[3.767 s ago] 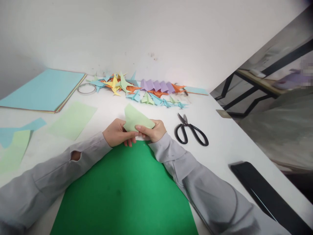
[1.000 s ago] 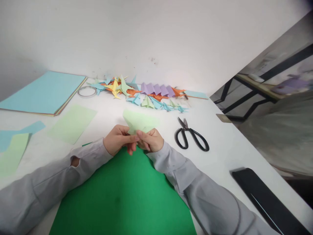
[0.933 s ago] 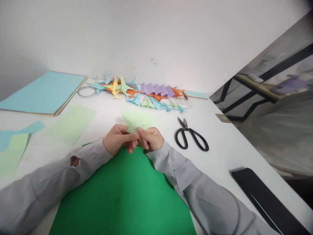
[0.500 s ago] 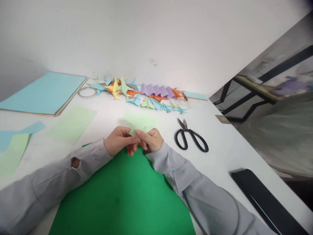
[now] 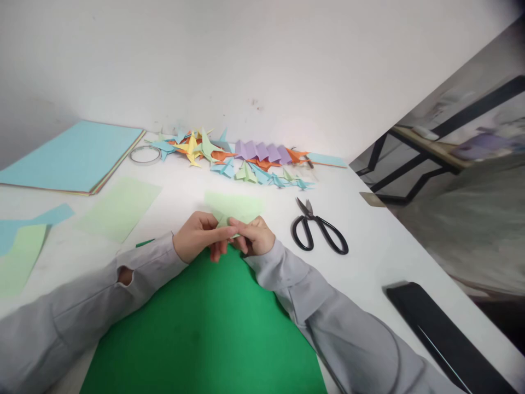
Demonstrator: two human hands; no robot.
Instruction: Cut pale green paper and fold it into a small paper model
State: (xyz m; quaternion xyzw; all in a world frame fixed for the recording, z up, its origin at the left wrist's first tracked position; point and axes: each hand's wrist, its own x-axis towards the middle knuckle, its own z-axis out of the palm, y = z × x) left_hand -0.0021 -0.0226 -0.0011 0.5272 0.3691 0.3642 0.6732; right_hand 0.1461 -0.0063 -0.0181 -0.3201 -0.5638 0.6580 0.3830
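A small folded piece of light green paper (image 5: 223, 222) is pinched between my two hands, partly hidden by the fingers. My left hand (image 5: 202, 236) grips it from the left, thumb stretched towards the right. From the other side my right hand (image 5: 254, 235) holds it with thumb and fingers pressed together, the fingertips of both hands almost touching. Beneath the hands lies a large green sheet (image 5: 205, 328). Just behind them a flat pale green paper (image 5: 233, 202) rests on the white table (image 5: 353, 219).
Black-handled scissors (image 5: 320, 225) lie right of my hands, and a long black object (image 5: 443, 334) lies nearer. Folded paper shapes (image 5: 209, 148) line the wall. At left are a stack of coloured paper (image 5: 77, 156), a tape roll (image 5: 145, 155) and loose pale green paper (image 5: 118, 208).
The small folded paper sits lower between my fingers, with less of it standing up. Both hands stay in nearly the same place.
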